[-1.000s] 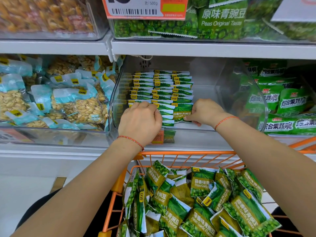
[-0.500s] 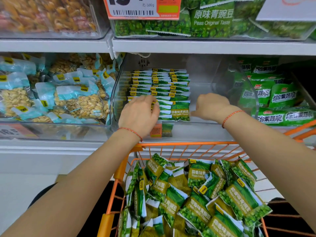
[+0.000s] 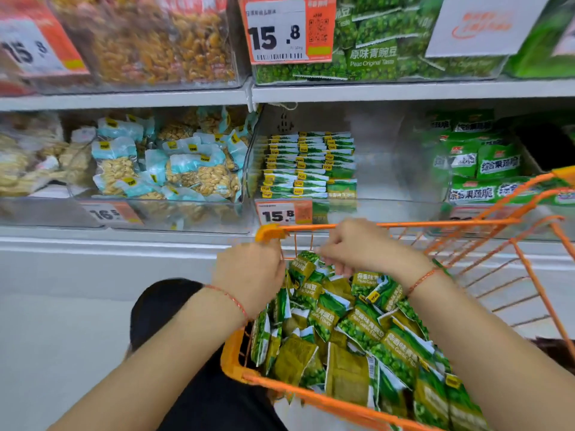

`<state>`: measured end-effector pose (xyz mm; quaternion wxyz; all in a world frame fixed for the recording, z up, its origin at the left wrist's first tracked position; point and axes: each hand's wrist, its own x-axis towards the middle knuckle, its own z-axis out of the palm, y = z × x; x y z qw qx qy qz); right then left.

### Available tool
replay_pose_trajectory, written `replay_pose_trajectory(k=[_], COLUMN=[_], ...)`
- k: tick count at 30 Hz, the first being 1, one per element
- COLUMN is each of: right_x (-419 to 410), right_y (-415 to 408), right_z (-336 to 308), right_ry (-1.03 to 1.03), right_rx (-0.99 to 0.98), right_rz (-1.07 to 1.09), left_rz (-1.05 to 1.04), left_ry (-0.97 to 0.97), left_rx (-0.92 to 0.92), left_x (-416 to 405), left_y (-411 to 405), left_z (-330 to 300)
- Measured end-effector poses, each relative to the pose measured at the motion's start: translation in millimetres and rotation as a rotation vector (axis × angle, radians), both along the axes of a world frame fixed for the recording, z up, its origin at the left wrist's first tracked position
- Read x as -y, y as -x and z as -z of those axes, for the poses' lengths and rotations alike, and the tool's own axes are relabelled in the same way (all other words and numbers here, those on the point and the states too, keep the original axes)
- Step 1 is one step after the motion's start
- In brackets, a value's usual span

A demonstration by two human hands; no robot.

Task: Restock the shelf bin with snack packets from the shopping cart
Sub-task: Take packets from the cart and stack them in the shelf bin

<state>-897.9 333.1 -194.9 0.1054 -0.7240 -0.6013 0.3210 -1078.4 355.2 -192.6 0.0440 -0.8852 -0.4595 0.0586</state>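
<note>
Both hands are out of the bin [image 3: 389, 209] now and down at the cart [image 3: 311, 227] just below it, the left hand [image 3: 249, 275] and right hand [image 3: 364, 247] curling fingers into the heaped green packets [image 3: 357, 325], grip hidden, so another handful looks next

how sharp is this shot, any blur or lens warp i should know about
Head view: motion blur smears the hands, the left hand most, and the orange cart rim near it breaks into blocky edges. Wide-angle warp bows the shelf edge and tilts the outer price tags. The garlic pea packets in the cart read fairly clearly; the far left bins are soft. Lighting is even, with faint glare on the clear shelf bin.
</note>
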Motion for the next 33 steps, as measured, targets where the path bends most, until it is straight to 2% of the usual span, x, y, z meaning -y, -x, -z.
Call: replay_pose_trajectory(k=[4, 7, 12, 15, 19, 23, 26, 31, 33], right_x=[23, 25, 27, 26, 31, 43, 53, 56, 55], right_y=[36, 50, 50, 35, 8, -4, -5, -7, -8], right_z=[31, 41, 47, 38, 18, 15, 19, 26, 29], right_ry=[0.118, 0.046, 0.057, 0.059, -0.010, -0.099, -0.116, -0.039, -0.009], right_rx=[-0.024, -0.029, -0.208, -0.275, -0.376, -0.611, -0.710, -0.813, -0.921], right_rz=[-0.049, 0.008, 0.115, 0.171, 0.285, 0.397, 0.474, 0.542, 0.592], left_rz=[-0.046, -0.092, -0.170, -0.240, -0.368, -0.456, -0.472, -0.489, -0.555], left_ry=[-0.094, -0.096, -0.073, -0.033, 0.253, 0.598, 0.777, 0.952, 1.014], left_rx=[-0.108, -0.092, 0.131, 0.379, 0.912, 1.249, 1.402, 1.417, 1.526], left_x=[14, 13, 10, 6, -8, -7, 2, 13, 16], left_y=[-3, -3, 4, 14, 27, 22, 12, -5, -13], left_z=[16, 22, 21, 11, 2, 0, -1, -4, -1])
